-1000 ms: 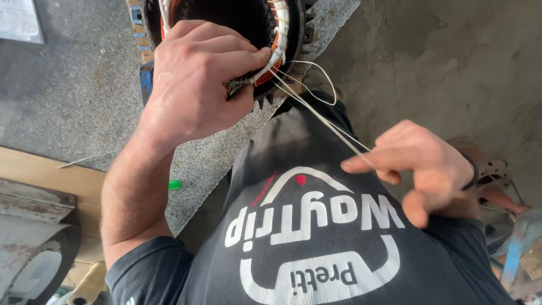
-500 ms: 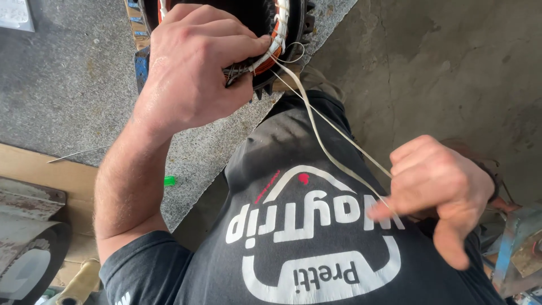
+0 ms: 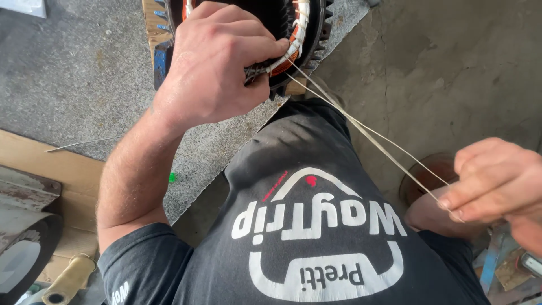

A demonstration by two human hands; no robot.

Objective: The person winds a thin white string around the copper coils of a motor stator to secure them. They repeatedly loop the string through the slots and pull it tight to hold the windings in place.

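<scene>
A pale lacing cord (image 3: 372,135) runs taut in two thin strands from the white-taped edge of a motor stator (image 3: 299,34) down and outward to the right hand (image 3: 497,181), which has its thumb and forefinger pressed together on the cord's near end, pinching it. At the far end of the cord the left hand (image 3: 217,62) is curled over the stator's rim, its fingertips closed against the taped copper winding (image 3: 291,48) right where the strands leave it; a small dark metal tool seems to sit under those fingers, though most of it is hidden. The stator's toothed dark ring lies just beyond the left hand's knuckles, resting on a grey stone slab (image 3: 84,73). Between the two hands, under the stretched cord, is the person's dark shirt (image 3: 305,226) with white lettering. Out past the left forearm lie a wooden board (image 3: 51,169) and a rusty metal piece (image 3: 22,192); beneath the right hand the concrete floor (image 3: 440,68) shows.
</scene>
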